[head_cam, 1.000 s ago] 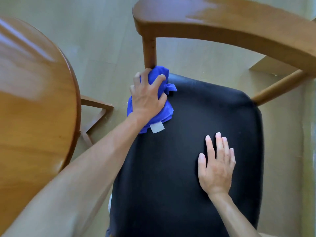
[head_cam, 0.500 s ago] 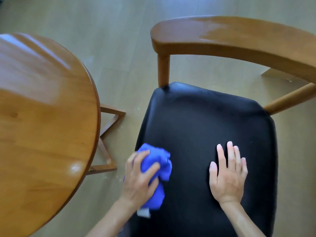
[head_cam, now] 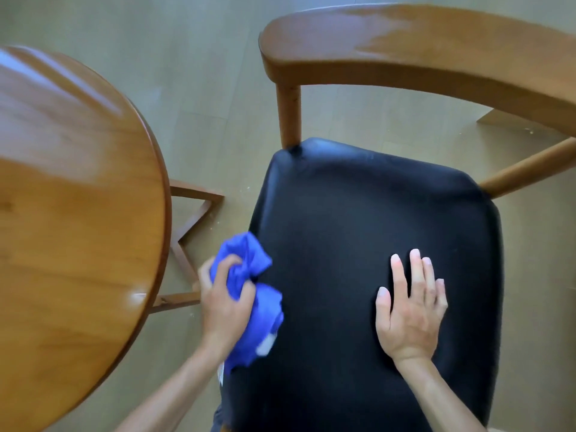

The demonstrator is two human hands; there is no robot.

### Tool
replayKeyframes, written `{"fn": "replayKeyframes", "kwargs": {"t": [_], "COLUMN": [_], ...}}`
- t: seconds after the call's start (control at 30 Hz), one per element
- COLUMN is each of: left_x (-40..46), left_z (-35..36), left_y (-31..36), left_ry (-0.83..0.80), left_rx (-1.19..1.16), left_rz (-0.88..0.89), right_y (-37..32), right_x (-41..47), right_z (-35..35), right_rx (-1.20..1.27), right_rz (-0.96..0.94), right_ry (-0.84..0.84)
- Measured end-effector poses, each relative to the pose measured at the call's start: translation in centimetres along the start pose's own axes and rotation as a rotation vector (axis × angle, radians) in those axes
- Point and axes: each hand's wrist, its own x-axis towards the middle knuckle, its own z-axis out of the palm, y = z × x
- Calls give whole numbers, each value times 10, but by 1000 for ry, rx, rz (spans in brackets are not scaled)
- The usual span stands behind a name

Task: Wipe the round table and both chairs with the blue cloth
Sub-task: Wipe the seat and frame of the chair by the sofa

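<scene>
A wooden chair with a black padded seat and a curved wooden backrest fills the right of the view. My left hand grips the bunched blue cloth against the seat's left edge, near the front. A white tag hangs from the cloth. My right hand lies flat on the seat, fingers straight, palm down. The round wooden table is at the left, its rim close to my left hand.
A wooden table base brace shows on the pale floor between table and chair. The chair's back post and a slanted right post rise from the seat. Small crumbs lie on the floor.
My left hand drew the cloth from the seat's back left corner down its left edge to the front, then edged up a little. My right hand stayed flat on the seat.
</scene>
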Motion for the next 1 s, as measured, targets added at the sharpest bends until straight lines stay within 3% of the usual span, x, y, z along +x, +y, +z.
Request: {"fn": "replayKeyframes", "kwargs": {"t": [0.13, 0.27, 0.4, 0.57, 0.67, 0.83, 1.0], "left_x": [-57, 40, 142, 50, -19, -109, -121], "left_z": [-14, 5, 45, 18, -10, -55, -50], "left_y": [-13, 28, 89, 44, 13, -23, 12], "left_ry": [-39, 7, 25, 32, -66, -411, -633], "left_rx": [-3, -34, 25, 53, 118, 220, 219], "left_rz": [-44, 127, 178, 242, 400, 745, 850], "right_y": [0, 1, 0, 1, -1, -7, -17], "right_x": [-1, -1, -2, 0, 0, 3, 10], "right_z": [0, 0, 2, 0, -3, -21, -44], "right_rx": [-5, 0, 4, -2, -12, -3, 191], "right_rz": [2, -1, -6, -14, -5, 12, 102], "right_ry": [2, 2, 0, -26, -67, -152, -306]}}
